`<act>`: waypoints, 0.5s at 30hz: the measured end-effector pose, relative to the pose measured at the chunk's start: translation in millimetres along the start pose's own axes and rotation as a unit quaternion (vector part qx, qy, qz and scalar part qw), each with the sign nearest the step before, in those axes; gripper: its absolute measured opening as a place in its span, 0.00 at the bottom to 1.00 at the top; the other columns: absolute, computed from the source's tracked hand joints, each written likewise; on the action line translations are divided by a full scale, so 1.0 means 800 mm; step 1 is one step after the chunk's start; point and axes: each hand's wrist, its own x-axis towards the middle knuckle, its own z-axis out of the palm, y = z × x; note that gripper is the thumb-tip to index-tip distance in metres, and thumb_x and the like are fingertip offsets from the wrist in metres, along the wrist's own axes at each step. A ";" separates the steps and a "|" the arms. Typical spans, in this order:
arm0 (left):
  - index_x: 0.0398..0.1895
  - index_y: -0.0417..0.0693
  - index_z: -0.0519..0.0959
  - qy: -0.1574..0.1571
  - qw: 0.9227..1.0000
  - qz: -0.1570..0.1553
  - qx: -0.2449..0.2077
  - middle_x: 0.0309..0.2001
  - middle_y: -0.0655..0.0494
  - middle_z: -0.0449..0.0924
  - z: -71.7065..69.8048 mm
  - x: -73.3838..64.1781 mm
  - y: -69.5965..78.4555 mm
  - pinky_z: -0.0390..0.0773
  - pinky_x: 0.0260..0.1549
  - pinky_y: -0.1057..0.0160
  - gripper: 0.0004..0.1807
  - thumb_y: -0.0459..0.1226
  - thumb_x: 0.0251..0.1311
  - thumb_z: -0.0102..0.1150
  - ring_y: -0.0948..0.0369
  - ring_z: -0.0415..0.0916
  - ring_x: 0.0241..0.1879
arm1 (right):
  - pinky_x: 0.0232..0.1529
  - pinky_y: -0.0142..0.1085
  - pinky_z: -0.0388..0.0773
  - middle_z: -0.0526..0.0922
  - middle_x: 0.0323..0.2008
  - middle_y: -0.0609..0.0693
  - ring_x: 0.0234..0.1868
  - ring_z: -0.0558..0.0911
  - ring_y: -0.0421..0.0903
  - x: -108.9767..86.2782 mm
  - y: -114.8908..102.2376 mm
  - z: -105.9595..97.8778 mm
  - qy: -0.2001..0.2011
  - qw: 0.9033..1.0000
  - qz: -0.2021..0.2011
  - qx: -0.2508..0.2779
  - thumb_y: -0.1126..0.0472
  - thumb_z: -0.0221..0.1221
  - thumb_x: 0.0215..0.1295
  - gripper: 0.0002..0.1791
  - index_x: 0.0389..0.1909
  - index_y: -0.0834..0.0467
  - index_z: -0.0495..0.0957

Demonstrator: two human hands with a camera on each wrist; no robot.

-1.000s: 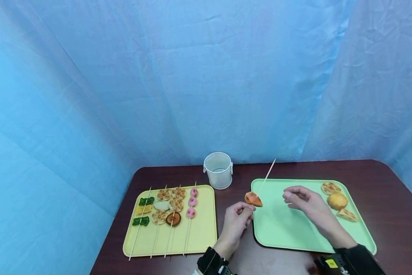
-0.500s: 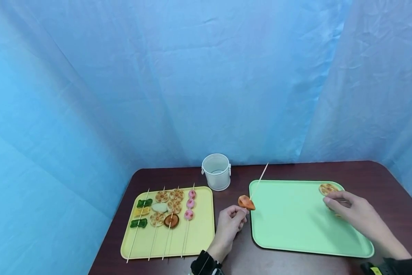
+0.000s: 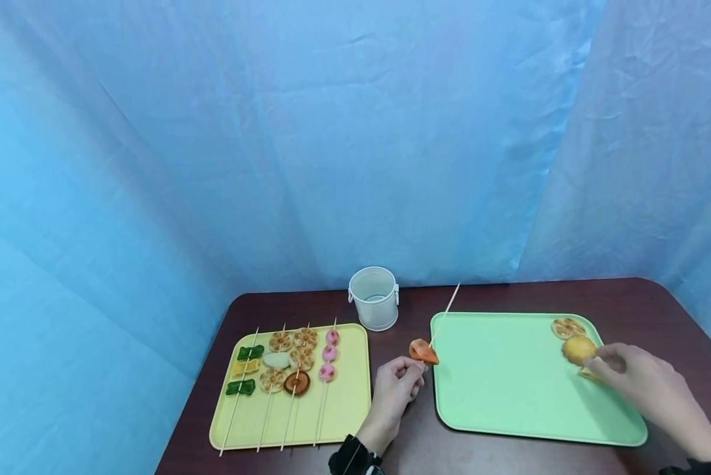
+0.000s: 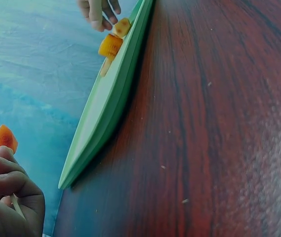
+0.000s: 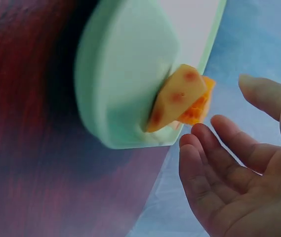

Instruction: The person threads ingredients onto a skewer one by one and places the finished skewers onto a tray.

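Observation:
My left hand pinches a bamboo skewer just below an orange-brown food piece threaded on it. The skewer's bare tip points up and away over the green tray's near-left side. My right hand hovers at the right edge of the green tray. Its thumb and fingers are spread beside a yellow chunk with a kernel-like, corn-like surface. Against that chunk leans a tan wedge with reddish spots. In the right wrist view the fingers are loosely bent, with nothing between them. Behind the chunk lies a lotus root slice.
On the left, a yellow tray bears several loaded skewers: green and yellow pieces, lotus root slices, a mushroom cap and pink balls. A white bucket stands between the trays at the back. Blue cloth hangs behind the dark wooden table.
My right hand has moved right, from over the green tray's middle to the food at its right edge. My left hand and the skewer have shifted slightly left.

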 end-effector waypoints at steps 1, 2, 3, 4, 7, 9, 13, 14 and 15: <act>0.36 0.32 0.82 0.001 1.000 -0.001 0.000 0.22 0.60 0.74 0.000 0.000 0.000 0.60 0.18 0.74 0.07 0.31 0.64 0.59 0.68 0.64 0.19 | 0.33 0.52 0.76 0.85 0.42 0.66 0.42 0.83 0.64 0.000 0.001 0.002 -0.001 1.000 -0.002 -0.002 0.34 0.56 0.73 0.41 0.53 0.73 0.79; 0.35 0.32 0.82 0.002 1.000 -0.002 -0.001 0.22 0.60 0.74 -0.001 0.000 0.000 0.60 0.18 0.74 0.07 0.31 0.64 0.59 0.68 0.64 0.19 | 0.32 0.52 0.76 0.85 0.42 0.66 0.42 0.83 0.65 0.000 0.001 0.003 -0.006 1.000 -0.002 -0.005 0.33 0.57 0.72 0.42 0.52 0.74 0.79; 0.36 0.32 0.82 0.003 1.000 -0.004 -0.002 0.22 0.60 0.74 -0.001 0.000 0.000 0.60 0.18 0.74 0.07 0.31 0.64 0.59 0.68 0.64 0.19 | 0.33 0.52 0.76 0.85 0.42 0.66 0.42 0.83 0.65 0.001 0.002 0.005 -0.010 1.000 0.000 -0.006 0.33 0.57 0.71 0.43 0.52 0.75 0.78; 0.36 0.32 0.82 0.003 1.000 -0.004 -0.001 0.22 0.60 0.74 -0.001 0.000 -0.001 0.60 0.18 0.74 0.08 0.31 0.64 0.60 0.68 0.64 0.19 | 0.33 0.52 0.76 0.84 0.42 0.67 0.42 0.82 0.66 0.001 0.002 0.006 -0.012 1.000 0.001 -0.010 0.33 0.58 0.70 0.43 0.52 0.75 0.78; 0.36 0.31 0.82 0.003 1.000 -0.006 0.002 0.22 0.60 0.74 -0.002 0.000 -0.001 0.60 0.18 0.74 0.09 0.32 0.65 0.60 0.68 0.64 0.20 | 0.33 0.52 0.76 0.84 0.42 0.66 0.42 0.82 0.66 0.002 0.003 0.012 -0.015 1.000 0.002 -0.018 0.34 0.61 0.69 0.42 0.51 0.75 0.78; 0.36 0.31 0.83 0.004 1.000 -0.008 0.006 0.22 0.60 0.74 -0.002 0.001 -0.001 0.60 0.18 0.74 0.09 0.33 0.65 0.60 0.68 0.64 0.20 | 0.33 0.51 0.75 0.85 0.40 0.63 0.40 0.83 0.63 0.002 0.005 0.015 -0.007 1.000 -0.004 -0.022 0.37 0.62 0.69 0.38 0.49 0.73 0.80; 0.36 0.32 0.83 0.004 1.000 -0.010 0.010 0.22 0.60 0.74 -0.003 0.001 -0.002 0.59 0.18 0.74 0.09 0.33 0.65 0.60 0.68 0.64 0.20 | 0.30 0.46 0.69 0.81 0.34 0.52 0.34 0.78 0.51 0.002 0.004 0.020 0.010 0.999 -0.020 -0.032 0.43 0.64 0.69 0.26 0.42 0.66 0.83; 0.37 0.31 0.83 0.004 1.000 -0.011 0.010 0.22 0.60 0.74 -0.003 0.001 -0.002 0.59 0.18 0.74 0.09 0.33 0.65 0.60 0.68 0.64 0.20 | 0.30 0.45 0.68 0.80 0.33 0.51 0.34 0.76 0.50 0.002 0.004 0.021 0.009 0.999 -0.021 -0.033 0.43 0.64 0.69 0.25 0.42 0.65 0.83; 0.37 0.30 0.82 0.004 1.000 -0.012 0.010 0.22 0.60 0.74 -0.003 0.001 -0.001 0.59 0.18 0.74 0.10 0.33 0.65 0.60 0.68 0.64 0.20 | 0.30 0.44 0.65 0.77 0.32 0.50 0.33 0.73 0.49 0.003 0.004 0.022 0.006 0.999 -0.019 -0.035 0.44 0.64 0.68 0.24 0.41 0.64 0.82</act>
